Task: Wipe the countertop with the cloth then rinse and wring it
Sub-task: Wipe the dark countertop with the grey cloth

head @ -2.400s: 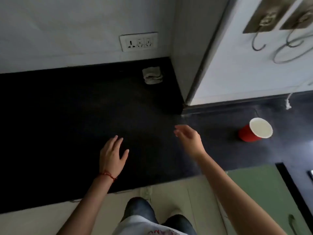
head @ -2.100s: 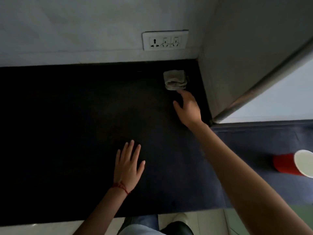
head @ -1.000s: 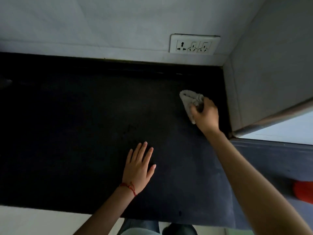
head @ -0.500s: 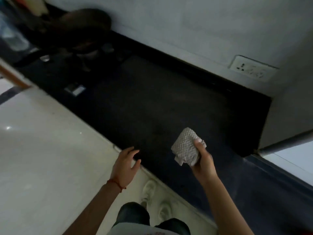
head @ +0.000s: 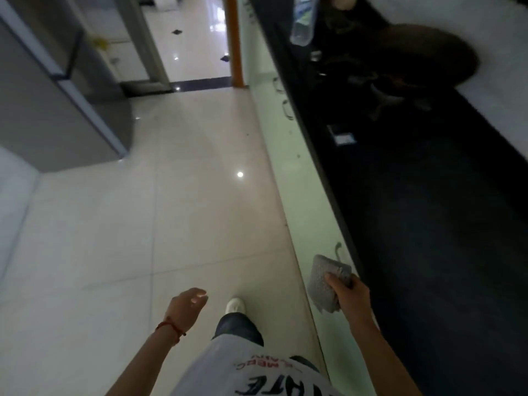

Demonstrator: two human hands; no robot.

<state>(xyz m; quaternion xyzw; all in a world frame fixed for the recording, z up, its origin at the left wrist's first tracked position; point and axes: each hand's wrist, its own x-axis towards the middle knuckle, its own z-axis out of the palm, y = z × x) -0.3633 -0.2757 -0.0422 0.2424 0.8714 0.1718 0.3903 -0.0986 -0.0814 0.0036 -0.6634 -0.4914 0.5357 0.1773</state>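
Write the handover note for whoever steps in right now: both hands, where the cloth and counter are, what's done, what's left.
Right hand: grip shut on the folded grey cloth, held in the air just off the front edge of the counter.
Left hand: open, nothing in it, hanging over the floor tiles.
Black countertop: along the right side; cloth is not touching it. Dark cookware sits at its far end.
Done: cloth is picked up.
Left: no sign of wiping can be told from this view. Wipe the counter, then rinse and wring the cloth. No sink in view.
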